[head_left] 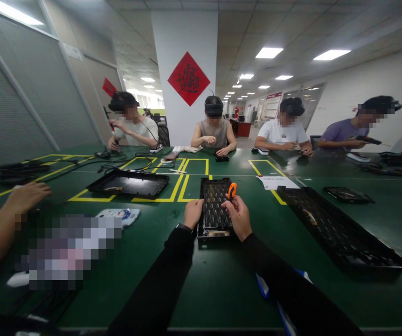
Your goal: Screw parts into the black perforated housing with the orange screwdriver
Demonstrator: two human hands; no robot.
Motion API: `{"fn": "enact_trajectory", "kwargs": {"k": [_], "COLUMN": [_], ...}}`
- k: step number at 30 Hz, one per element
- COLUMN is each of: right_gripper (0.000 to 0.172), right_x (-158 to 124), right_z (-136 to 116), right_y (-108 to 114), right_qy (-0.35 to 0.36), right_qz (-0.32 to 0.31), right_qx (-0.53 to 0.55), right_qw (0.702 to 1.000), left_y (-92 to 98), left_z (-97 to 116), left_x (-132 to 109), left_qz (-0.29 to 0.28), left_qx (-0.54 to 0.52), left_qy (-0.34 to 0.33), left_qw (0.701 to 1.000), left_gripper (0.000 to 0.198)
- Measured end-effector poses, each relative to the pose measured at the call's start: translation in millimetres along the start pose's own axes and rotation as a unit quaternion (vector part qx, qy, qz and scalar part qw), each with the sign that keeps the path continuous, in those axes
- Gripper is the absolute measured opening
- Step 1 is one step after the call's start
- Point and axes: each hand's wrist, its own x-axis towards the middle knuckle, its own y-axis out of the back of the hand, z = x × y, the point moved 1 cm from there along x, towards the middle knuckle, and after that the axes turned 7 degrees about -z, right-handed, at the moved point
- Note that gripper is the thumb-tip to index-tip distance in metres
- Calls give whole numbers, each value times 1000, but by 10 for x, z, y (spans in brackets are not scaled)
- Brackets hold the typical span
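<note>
A black rectangular plastic casing (212,205), with rows of small raised parts inside like the underside of a keyboard, lies on the green table in front of me. My left hand (193,213) grips its left edge with fingers closed. In my right hand (239,217) is a screwdriver with an orange and black handle (232,190), held upright over the right side of the casing. Its shaft points down into the casing; the tip is too small to make out. A light-coloured strip (216,234) shows at the casing's near end.
A shallow black tray (131,183) lies to the left, and a long black casing (341,228) to the right. Another person's hand (29,198) rests at far left near cables (8,168). A paper sheet (278,182) lies ahead. Several people sit across the table.
</note>
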Motion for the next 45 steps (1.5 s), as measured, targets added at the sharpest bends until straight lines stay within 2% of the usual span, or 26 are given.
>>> {"fn": "enact_trajectory", "kwargs": {"k": [11,20,27,34,39,45], "right_gripper": [27,41,34,30,27,31], "right_x": [0,-10,-22,-6,-4,12], "right_z": [-1,31,10,-6,35,64], "right_y": [33,-15,-11,-25,13,22], "right_qy": [24,24,32,42,28,30], "right_qz": [42,42,20,23,37,45], "right_qx": [-85,-12,35,40,-11,-4], "right_qw": [995,999,999,998,999,999], "left_y": [-13,-3,15,2,-18,-17], "left_z": [-12,1,37,20,-16,-31], "left_x": [4,-9,-21,-17,-6,-1], "left_qz": [1,-9,1,3,4,4], "left_qx": [-10,-16,-18,-20,-18,-8], "left_qy": [18,3,12,7,1,-13], "left_qw": [1000,1000,1000,1000,1000,1000], "left_gripper": [42,42,42,42,42,42]}}
